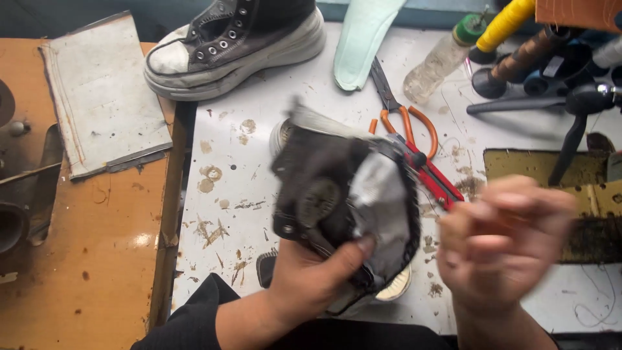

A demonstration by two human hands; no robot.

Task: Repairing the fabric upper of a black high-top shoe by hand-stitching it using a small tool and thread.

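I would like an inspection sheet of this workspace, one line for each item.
Surface: white table, stained; wooden bench to its left.
Job's things: dark high-top shoe, its upper folded open.
Clutter: second shoe, scissors, red cutter, insole, bottle, thread spools, grey board.
Grippers: left hand holds the shoe; right hand blurred, apart from it, fingers curled.
Cables: nothing seen.
Surroundings: dark machine parts at the right.

A white worktable [259, 129], stained with brown glue spots, fills the middle beyond the fingers. To their left stands a lower orange-brown wooden bench [97, 259], scuffed and glossy under a light. A dark gap separates the two surfaces.
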